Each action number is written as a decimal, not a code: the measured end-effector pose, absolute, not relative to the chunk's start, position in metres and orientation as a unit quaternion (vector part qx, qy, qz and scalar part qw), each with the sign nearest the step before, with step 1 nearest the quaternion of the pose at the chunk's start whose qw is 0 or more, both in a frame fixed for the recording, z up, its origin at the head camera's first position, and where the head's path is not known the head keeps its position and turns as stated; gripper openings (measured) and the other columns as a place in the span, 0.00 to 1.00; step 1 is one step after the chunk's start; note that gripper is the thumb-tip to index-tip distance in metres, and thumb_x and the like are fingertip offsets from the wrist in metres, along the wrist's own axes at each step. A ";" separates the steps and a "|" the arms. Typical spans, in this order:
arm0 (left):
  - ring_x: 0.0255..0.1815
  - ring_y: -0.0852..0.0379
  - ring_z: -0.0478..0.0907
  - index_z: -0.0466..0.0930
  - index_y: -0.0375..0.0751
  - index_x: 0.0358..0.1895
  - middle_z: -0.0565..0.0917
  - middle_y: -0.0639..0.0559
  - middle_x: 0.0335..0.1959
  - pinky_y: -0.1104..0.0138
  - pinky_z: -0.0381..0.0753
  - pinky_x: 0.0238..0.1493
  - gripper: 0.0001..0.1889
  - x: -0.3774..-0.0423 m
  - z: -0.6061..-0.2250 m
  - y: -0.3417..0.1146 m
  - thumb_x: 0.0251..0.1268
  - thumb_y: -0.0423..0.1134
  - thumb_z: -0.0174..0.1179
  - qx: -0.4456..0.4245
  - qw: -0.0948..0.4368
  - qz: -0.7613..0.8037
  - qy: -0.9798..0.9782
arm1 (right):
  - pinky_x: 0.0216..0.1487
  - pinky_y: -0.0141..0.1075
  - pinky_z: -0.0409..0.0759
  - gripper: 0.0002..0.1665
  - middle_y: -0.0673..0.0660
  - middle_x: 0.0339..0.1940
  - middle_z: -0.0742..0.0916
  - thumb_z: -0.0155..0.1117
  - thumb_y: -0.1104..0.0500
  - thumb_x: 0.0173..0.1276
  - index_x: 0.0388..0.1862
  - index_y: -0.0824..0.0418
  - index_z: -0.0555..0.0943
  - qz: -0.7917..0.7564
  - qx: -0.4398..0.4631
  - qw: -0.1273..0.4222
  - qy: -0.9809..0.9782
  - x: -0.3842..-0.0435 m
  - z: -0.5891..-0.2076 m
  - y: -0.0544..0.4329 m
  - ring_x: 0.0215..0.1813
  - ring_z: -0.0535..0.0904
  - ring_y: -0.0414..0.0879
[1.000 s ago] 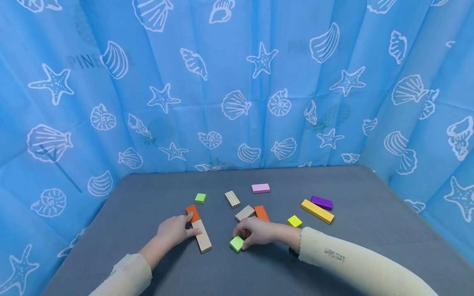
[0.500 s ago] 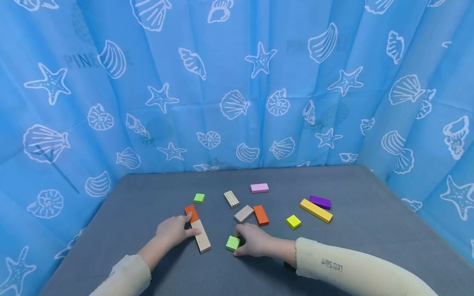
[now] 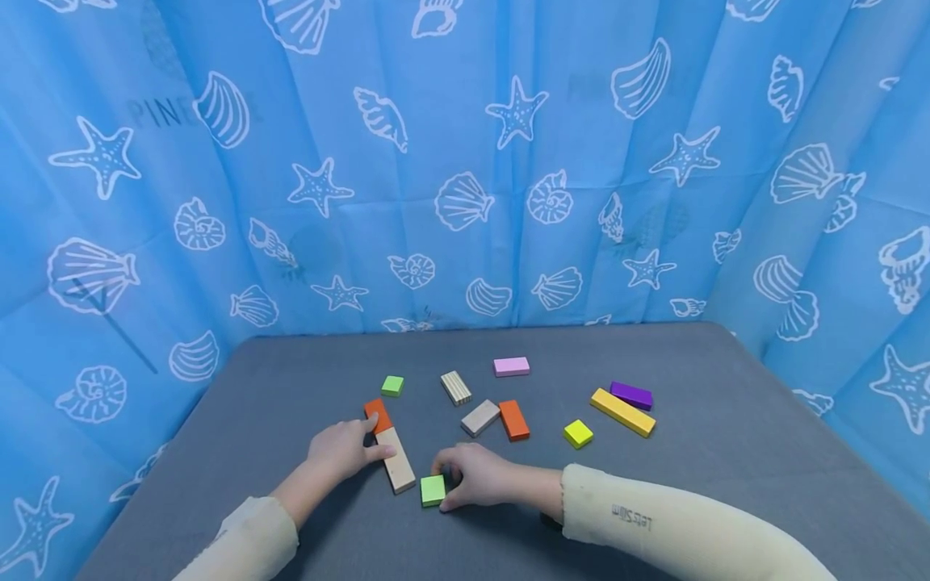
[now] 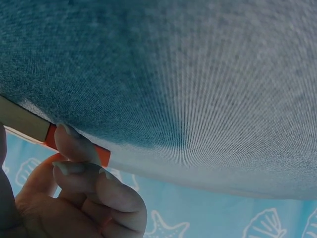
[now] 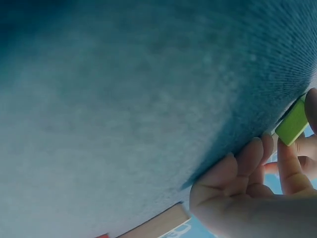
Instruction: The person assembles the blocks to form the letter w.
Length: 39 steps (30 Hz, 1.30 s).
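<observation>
An orange block (image 3: 377, 412) and a long plain wood block (image 3: 396, 464) lie end to end on the grey cloth. My left hand (image 3: 339, 449) holds this pair, index fingertip on the orange block and thumb on the wood one. In the left wrist view a bent fingertip overlaps the orange block (image 4: 105, 156), and other fingers are curled. My right hand (image 3: 481, 474) pinches a light green square block (image 3: 433, 491) between thumb and index finger, close beside the wood block's near end. The right wrist view shows this green block (image 5: 292, 124) at the fingertips, low at the cloth.
Beyond my hands lie another green block (image 3: 392, 386), a striped block (image 3: 456, 388), a greyish wood block (image 3: 480, 419), a second orange block (image 3: 514, 420) and a pink block (image 3: 512, 367). Rightward are yellow (image 3: 578, 434), amber (image 3: 622, 412) and purple (image 3: 631, 395) blocks. A blue curtain (image 3: 407, 73) hangs behind.
My right hand has slid the green block leftward and slightly nearer me, toward the long wood block. The second orange block has come into full view. My left hand has stayed in place.
</observation>
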<state>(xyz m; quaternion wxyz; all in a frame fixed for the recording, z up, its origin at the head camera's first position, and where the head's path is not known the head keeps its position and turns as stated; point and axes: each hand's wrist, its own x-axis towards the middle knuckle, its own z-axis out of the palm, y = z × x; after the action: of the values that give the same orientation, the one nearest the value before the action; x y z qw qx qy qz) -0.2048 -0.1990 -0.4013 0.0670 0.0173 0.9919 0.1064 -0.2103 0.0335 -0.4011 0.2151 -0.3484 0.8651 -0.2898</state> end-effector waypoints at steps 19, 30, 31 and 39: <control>0.40 0.46 0.80 0.72 0.38 0.67 0.81 0.35 0.53 0.59 0.73 0.25 0.39 -0.204 -0.398 -0.198 0.57 0.60 0.65 0.014 0.066 0.108 0.992 | 0.30 0.30 0.68 0.21 0.48 0.30 0.76 0.77 0.62 0.56 0.48 0.55 0.81 -0.293 -0.327 0.240 0.866 -0.214 -0.399 0.026 0.31 0.70 0.38; 0.55 0.38 0.77 0.72 0.39 0.67 0.78 0.34 0.57 0.51 0.79 0.37 0.39 -0.204 -0.404 -0.200 0.57 0.60 0.65 0.016 0.070 0.113 0.991 | 0.31 0.34 0.70 0.19 0.52 0.29 0.78 0.71 0.66 0.60 0.52 0.64 0.81 -0.367 -0.291 0.179 0.865 -0.261 -0.381 0.056 0.31 0.73 0.44; 0.55 0.38 0.77 0.72 0.38 0.67 0.78 0.34 0.57 0.51 0.79 0.37 0.39 -0.204 -0.404 -0.200 0.57 0.60 0.65 0.016 0.070 0.113 0.991 | 0.32 0.34 0.70 0.20 0.53 0.30 0.79 0.71 0.66 0.61 0.52 0.65 0.81 -0.368 -0.286 0.170 0.868 -0.268 -0.380 0.058 0.33 0.72 0.44; 0.54 0.39 0.77 0.72 0.38 0.67 0.79 0.34 0.57 0.51 0.79 0.37 0.39 -0.206 -0.404 -0.200 0.57 0.60 0.66 0.018 0.066 0.113 0.991 | 0.48 0.43 0.78 0.32 0.62 0.49 0.80 0.70 0.63 0.63 0.67 0.62 0.74 -0.322 -0.277 0.162 0.891 -0.320 -0.383 0.065 0.50 0.75 0.52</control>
<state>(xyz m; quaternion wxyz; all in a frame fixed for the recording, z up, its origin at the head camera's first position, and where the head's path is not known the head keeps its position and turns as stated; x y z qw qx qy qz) -0.2056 -0.1996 -0.4037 0.0661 0.0181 0.9912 0.1128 -0.3199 0.0649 -0.3832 0.1619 -0.2768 0.8908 -0.3218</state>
